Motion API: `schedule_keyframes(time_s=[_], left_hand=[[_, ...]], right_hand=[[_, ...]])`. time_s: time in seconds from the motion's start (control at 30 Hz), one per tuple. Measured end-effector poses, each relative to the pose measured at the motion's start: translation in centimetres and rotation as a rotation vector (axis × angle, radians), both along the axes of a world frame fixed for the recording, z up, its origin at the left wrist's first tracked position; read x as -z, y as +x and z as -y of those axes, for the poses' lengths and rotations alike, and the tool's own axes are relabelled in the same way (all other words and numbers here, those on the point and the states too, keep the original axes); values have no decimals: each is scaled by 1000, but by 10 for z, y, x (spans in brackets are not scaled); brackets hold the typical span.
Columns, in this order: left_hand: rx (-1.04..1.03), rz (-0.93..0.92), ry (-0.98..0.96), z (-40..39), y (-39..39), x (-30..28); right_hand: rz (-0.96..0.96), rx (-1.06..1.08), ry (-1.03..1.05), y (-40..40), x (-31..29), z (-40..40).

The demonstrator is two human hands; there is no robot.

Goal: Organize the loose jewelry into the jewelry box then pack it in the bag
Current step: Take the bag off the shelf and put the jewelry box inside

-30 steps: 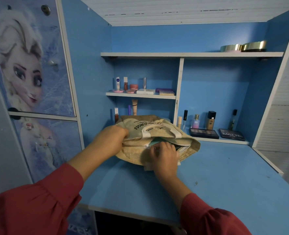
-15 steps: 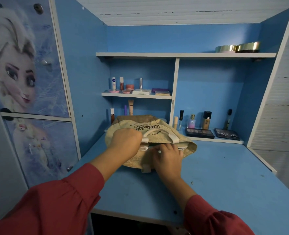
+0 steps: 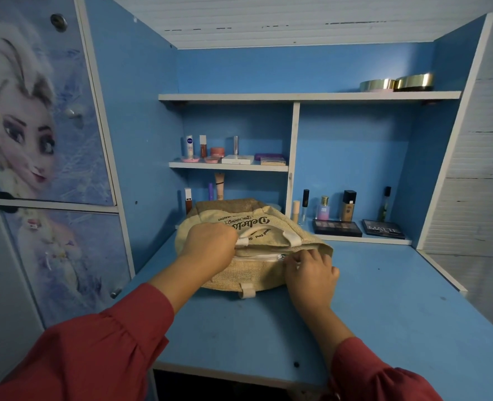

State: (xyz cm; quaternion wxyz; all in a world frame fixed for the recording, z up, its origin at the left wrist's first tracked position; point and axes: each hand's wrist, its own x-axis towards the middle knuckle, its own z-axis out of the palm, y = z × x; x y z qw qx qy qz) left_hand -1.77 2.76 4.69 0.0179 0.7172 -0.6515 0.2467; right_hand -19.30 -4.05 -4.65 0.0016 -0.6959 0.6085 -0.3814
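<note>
Jute bag (image 3: 257,272) lay toward the back-left corner of the blue desk (image 3: 384,314), mouth zipped nearly to its right end. Gripped at the left end of the opening by the left hand (image 3: 209,247), fingers curled tight on the fabric beside the white handle (image 3: 268,233). Pinched at the zipper pull (image 3: 282,257) by the right hand (image 3: 312,270), fingertips together. Just behind, along the back edge: eyeshadow palettes (image 3: 336,227) and small bottles (image 3: 349,206).
</note>
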Motion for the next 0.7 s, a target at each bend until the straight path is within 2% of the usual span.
schedule_keyframes(time_s=[0.53, 0.7], left_hand=[[-3, -15, 22, 6, 4, 2], [-10, -19, 30, 4, 0, 1]], right_hand=[[-121, 205, 131, -45, -1, 38], [-162, 202, 129, -49, -2, 46]])
